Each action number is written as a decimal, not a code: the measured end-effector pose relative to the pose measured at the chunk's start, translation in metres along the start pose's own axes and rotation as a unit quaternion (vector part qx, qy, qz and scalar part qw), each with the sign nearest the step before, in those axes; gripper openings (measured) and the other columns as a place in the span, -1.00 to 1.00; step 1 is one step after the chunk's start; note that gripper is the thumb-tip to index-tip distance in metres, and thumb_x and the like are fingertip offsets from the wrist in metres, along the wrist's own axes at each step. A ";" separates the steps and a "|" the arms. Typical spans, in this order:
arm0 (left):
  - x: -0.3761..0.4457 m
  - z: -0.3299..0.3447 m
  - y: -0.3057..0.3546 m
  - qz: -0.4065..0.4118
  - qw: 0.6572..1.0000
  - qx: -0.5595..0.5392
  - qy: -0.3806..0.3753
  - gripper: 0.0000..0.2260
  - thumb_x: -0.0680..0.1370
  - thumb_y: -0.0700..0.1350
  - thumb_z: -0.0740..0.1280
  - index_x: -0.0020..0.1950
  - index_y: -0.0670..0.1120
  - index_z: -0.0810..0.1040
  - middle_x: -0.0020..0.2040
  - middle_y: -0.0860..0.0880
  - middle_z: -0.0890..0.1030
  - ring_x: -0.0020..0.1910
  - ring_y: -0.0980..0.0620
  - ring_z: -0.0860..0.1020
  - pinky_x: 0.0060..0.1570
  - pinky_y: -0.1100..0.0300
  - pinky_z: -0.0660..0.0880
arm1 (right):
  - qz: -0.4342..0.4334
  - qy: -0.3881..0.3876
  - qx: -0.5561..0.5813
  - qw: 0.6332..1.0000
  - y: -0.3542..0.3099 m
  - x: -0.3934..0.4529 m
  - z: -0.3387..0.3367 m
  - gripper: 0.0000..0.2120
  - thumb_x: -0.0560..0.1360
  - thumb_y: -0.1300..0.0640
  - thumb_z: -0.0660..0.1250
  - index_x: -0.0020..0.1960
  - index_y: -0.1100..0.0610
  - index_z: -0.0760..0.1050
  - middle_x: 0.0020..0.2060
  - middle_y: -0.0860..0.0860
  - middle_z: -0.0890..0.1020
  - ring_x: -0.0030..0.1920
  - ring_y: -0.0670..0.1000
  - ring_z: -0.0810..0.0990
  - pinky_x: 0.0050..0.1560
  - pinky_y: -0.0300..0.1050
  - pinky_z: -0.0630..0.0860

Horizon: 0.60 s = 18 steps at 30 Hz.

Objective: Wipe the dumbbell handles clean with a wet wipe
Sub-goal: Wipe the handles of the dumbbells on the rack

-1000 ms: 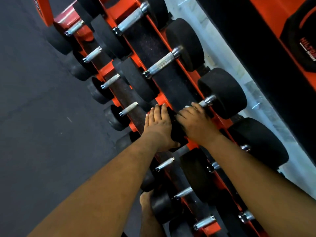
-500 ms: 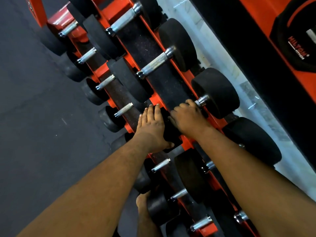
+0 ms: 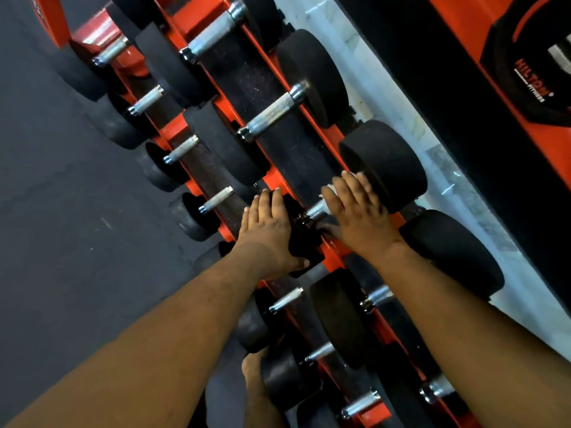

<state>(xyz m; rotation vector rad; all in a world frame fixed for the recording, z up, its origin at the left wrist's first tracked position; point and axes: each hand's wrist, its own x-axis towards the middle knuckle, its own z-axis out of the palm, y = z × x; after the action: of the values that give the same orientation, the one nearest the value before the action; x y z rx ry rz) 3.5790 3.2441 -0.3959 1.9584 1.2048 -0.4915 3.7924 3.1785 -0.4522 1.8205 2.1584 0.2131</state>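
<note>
Orange rack (image 3: 332, 251) of dumbbells: we brace the near head with our flat left hand (image 3: 267, 225) while our right hand (image 3: 355, 211) curls the wet wipe (image 3: 329, 189) over the handle (image 3: 318, 210), whose axis runs up-right under it.

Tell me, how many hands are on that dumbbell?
2. The left hand rests on the dumbbell's near black head; the right hand holds a wet wipe on its silver handle. None seems hidden.
</note>
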 end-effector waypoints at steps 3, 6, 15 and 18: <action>-0.001 -0.002 0.000 0.004 1.000 -0.004 -0.003 0.27 0.39 0.19 0.57 0.60 -0.13 -0.40 0.64 -0.16 -0.31 0.62 -0.14 -0.30 0.59 -0.07 -0.24 | -0.001 0.009 -0.063 0.998 -0.001 -0.002 0.001 -0.46 0.57 0.01 0.32 0.47 0.22 0.34 0.35 0.21 0.48 0.44 0.24 0.37 0.56 0.17 0.16; -0.002 -0.003 0.001 0.001 1.000 -0.001 0.003 0.27 0.38 0.20 0.57 0.61 -0.14 -0.39 0.64 -0.16 -0.30 0.62 -0.15 -0.29 0.59 -0.07 -0.24 | 0.007 0.002 0.009 1.000 -0.008 0.029 -0.016 -0.73 0.47 0.19 0.42 0.15 0.14 0.53 0.03 0.11 0.60 0.17 0.17 0.56 0.49 0.17 0.29; 0.000 -0.002 0.000 0.004 1.000 0.000 0.003 0.28 0.37 0.20 0.57 0.60 -0.14 -0.39 0.64 -0.17 -0.30 0.62 -0.14 -0.29 0.59 -0.06 -0.24 | -0.027 -0.023 0.265 0.964 -0.046 -0.045 -0.010 -0.44 0.49 0.36 0.20 0.49 0.18 0.39 0.50 0.12 0.39 0.54 0.12 0.29 0.53 0.06 0.24; 0.000 0.000 -0.001 0.006 1.000 0.000 0.005 0.28 0.36 0.22 0.57 0.60 -0.12 -0.39 0.64 -0.16 -0.31 0.62 -0.13 -0.30 0.60 -0.09 -0.22 | 0.357 -0.018 0.567 0.742 -0.057 -0.060 -0.021 -0.65 0.59 0.31 0.28 0.34 0.11 0.56 0.25 0.07 0.64 0.31 0.08 0.58 0.35 -0.03 0.48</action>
<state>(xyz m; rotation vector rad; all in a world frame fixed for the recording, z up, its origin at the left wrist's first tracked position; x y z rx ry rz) 3.5776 3.2445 -0.3961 1.9689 1.1985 -0.4759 3.7410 3.1107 -0.4419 3.1448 1.4093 -1.2443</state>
